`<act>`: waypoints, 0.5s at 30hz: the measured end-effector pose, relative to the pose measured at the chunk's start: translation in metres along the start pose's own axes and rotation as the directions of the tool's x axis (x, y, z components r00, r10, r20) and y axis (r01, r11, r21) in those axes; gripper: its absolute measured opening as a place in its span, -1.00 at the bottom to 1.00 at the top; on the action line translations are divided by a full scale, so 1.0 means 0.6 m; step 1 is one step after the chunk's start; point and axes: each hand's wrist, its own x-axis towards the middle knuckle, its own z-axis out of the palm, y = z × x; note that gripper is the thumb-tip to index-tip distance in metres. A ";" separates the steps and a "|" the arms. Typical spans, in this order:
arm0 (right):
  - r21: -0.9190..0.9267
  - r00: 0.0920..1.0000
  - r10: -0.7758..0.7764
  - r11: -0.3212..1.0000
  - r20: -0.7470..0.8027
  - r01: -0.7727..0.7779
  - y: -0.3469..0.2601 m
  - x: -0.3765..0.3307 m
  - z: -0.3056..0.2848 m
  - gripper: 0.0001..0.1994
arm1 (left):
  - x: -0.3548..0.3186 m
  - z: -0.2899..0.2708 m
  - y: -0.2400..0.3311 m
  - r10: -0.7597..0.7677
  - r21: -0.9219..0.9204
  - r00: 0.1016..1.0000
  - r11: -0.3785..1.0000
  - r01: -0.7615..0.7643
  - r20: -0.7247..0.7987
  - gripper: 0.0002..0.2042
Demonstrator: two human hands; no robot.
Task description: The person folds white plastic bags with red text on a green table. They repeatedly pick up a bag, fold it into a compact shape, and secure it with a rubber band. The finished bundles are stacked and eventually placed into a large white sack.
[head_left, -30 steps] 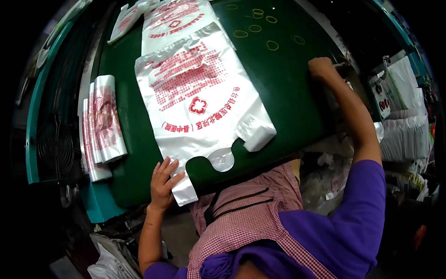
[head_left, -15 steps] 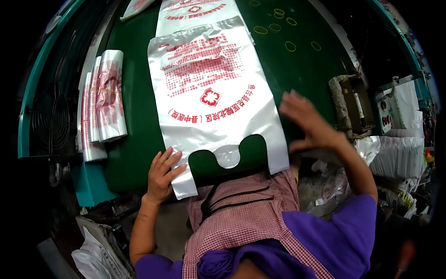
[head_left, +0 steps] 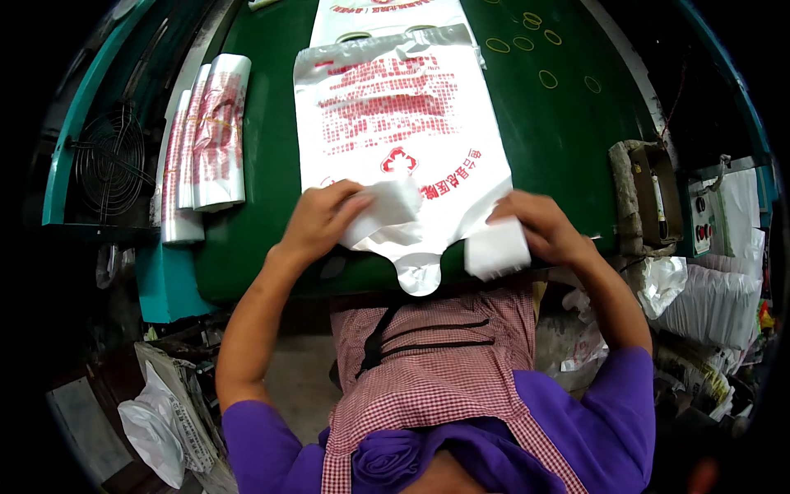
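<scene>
A white plastic vest-type carrier bag [head_left: 395, 99] with red print lies flat on the green table, its handle end toward me. My left hand [head_left: 325, 216], somewhat blurred, has its fingers closed on the left handle, which is folded up and inward over the bag. On the other side my right hand [head_left: 539, 226] pinches the right handle; the loose end sticks out below the fingers, bent and smeared by motion. Between the two handles a rounded tab [head_left: 420, 273] hangs over the table's near edge. Beyond this bag lies another white printed bag [head_left: 395, 20].
Several rolled bags [head_left: 220, 136] lie at the table's left side. Several yellow rubber bands [head_left: 522, 43] are scattered at the far right of the green table [head_left: 568, 140]. A worn box [head_left: 654, 198] stands at the right edge, with stacked white bags [head_left: 712, 296] past it.
Both hands have moved onto the bag's handles and gripped them. The left handle has been folded inward and the right one bent. The view has shifted slightly.
</scene>
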 end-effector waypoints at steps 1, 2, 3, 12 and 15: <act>0.000 0.997 0.063 0.998 -0.052 -0.063 0.004 0.034 0.010 -0.81 | 0.024 0.016 -0.008 0.010 0.097 0.997 0.995 -0.017 0.075 -0.78; 0.111 0.983 0.109 0.989 -0.147 -0.093 -0.005 0.077 0.026 -0.77 | 0.039 0.040 -0.023 0.074 0.282 0.994 0.955 -0.096 0.085 -0.77; 0.192 0.959 0.166 0.974 -0.232 -0.122 0.003 0.117 0.047 -0.72 | 0.049 0.055 -0.016 0.008 0.565 0.984 0.817 -0.110 0.180 -0.80; -0.627 0.999 0.025 0.778 -0.046 -0.049 0.012 0.120 0.146 -0.70 | -0.106 0.076 0.035 0.311 0.506 0.925 0.774 -0.381 0.221 -0.51; -0.683 0.995 0.039 0.725 -0.092 -0.091 0.049 0.127 0.115 -0.52 | -0.064 0.082 0.008 0.396 0.529 0.908 0.745 -0.406 0.138 -0.52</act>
